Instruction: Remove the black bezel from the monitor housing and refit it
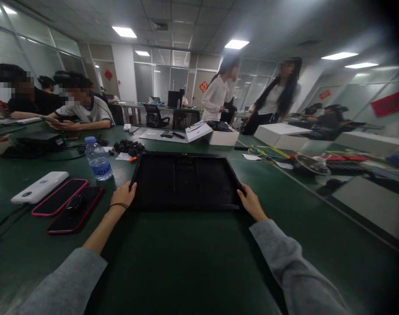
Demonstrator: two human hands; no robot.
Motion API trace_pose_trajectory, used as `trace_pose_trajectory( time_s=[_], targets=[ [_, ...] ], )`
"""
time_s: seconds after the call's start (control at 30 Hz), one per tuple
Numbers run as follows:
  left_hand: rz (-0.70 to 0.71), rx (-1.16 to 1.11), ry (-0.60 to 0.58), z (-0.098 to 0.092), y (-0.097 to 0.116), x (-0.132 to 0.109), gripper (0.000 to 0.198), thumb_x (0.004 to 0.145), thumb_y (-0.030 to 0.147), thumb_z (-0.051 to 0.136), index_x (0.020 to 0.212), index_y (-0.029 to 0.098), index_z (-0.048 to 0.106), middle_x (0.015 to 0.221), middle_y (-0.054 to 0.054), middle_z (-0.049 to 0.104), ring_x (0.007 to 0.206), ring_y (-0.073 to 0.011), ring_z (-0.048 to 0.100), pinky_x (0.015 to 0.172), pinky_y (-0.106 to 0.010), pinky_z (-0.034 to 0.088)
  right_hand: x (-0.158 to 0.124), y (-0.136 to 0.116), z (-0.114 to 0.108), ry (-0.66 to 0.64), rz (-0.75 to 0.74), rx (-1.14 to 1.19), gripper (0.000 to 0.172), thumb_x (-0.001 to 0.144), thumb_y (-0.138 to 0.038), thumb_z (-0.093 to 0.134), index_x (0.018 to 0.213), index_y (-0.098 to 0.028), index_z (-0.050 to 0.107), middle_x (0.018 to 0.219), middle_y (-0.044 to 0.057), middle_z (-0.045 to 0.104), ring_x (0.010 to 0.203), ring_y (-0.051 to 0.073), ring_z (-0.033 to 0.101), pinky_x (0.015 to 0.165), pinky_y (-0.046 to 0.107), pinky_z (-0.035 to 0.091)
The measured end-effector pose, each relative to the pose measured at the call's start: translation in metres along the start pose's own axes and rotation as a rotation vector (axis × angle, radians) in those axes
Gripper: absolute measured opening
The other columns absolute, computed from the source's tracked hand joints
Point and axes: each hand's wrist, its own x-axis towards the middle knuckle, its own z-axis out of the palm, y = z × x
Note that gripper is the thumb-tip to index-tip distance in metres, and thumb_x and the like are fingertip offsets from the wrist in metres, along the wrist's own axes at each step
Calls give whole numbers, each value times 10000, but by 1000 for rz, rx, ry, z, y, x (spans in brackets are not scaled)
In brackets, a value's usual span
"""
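2 hands grip a black tray (186, 181): left hand (124, 194) and right hand (250, 201) closed on its near corners. Tray lies flat on the green table (186, 253), holding nothing; 2 phones (66, 205) sit beside it.

Water bottle (99, 159), white power bank (40, 187), two phones (68, 208), white boxes (281, 134), seated and standing people nearby.

phones (59, 197): 2 | power bank (40, 187): 1 | water bottle (98, 159): 1 | black tray (186, 180): 1

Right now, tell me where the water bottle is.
In the head view, the water bottle stands upright on the green table, left of the black panel, just behind the two phones.
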Motion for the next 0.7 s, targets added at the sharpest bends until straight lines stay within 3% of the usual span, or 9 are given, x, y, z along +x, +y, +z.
trace_pose_trajectory(
  time_s=[0.2, 0.43, 0.7],
  targets=[
    [24, -9, 57, 2, 0, -2, 543, 1041, 477, 310, 1362, 206, 655, 1265, -155, 738, 1125, -332, 700, 891, -398, 527, -1, -2, -3, -31, -7, 11, 504, 900, -463, 525, 1320, -202, 618, 1276, 152, 720, 1200, 323, 683, 1112, 577, 490],
    [13, -8, 51, 0, 3, -2, 544, 1038, 474, 324, 1365, 203, 664, 1207, -153, 758, 1111, -338, 705, 881, -392, 520, -3, -14, -7, -14, 7, 46, 465, 879, -449, 574, 1285, -232, 640, 1197, 132, 742, 1194, 320, 679, 1115, 551, 493],
    [7, 6, 39, -5, 5, -5, 527, 1043, 452, 321, 1360, 197, 657, 1195, -146, 759, 1120, -323, 705, 891, -375, 518, -3, -4, -2, -44, 49, 30, 480, 874, -420, 545, 1298, -200, 589, 1261, 168, 711, 1225, 326, 665, 1112, 578, 484]
  ],
)
